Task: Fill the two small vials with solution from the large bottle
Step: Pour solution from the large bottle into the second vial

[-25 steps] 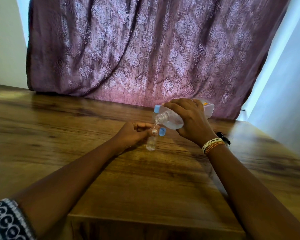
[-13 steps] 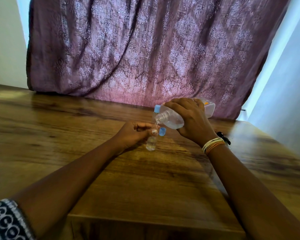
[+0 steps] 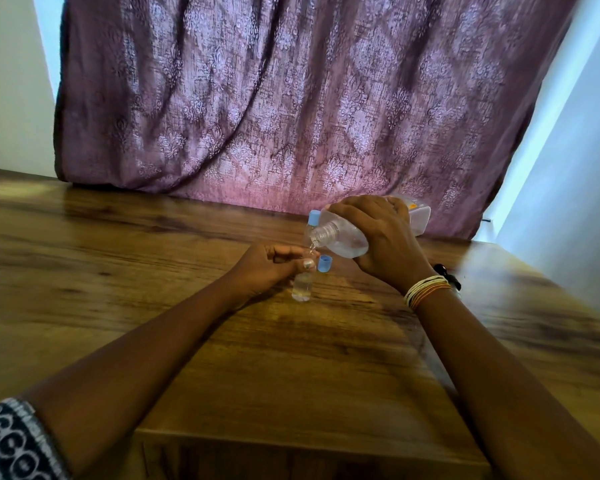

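Purple curtain (image 3: 291,98) across upper frame, wooden bench (image 3: 153,271) below, right hand (image 3: 378,237) grip clamped on tilted bottle (image 3: 343,237) at centre right, left hand (image 3: 267,268) grip clamped on upright vial (image 3: 302,287), blue cap (image 3: 325,264) just beside, capped second vial (image 3: 313,221) behind.

Dim, backlit curtain (image 3: 291,98), edges warped

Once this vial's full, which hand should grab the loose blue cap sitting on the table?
Probably the left hand. It only steadies the open vial, and the loose cap sits just beside its fingertips. The right hand is occupied tilting the large bottle.
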Available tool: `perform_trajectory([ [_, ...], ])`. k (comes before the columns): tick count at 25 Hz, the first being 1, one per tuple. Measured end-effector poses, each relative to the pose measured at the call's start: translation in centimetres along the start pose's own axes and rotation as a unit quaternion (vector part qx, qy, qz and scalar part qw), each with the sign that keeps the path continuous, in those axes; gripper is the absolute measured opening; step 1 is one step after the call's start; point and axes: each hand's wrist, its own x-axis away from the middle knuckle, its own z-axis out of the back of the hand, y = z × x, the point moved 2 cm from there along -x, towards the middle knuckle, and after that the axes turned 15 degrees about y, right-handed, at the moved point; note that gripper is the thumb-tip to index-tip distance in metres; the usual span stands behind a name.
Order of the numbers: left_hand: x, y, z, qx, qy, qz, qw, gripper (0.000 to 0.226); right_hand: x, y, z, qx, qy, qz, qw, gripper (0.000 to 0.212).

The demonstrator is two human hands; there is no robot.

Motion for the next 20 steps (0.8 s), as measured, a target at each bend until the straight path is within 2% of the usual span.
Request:
perform_trajectory([
  [9, -0.02, -0.01, 0.12, -0.025, 0.016, -0.002, 1.0, 0.019, 0.02, 0.0, -0.02, 0.002, 0.005, 0.0, 1.0, 0.05],
  [20, -0.02, -0.03, 0.21, -0.016, -0.005, -0.023, 1.0, 0.018, 0.05, -0.05, 0.02, 0.001, 0.005, -0.003, 1.0, 0.049],
])
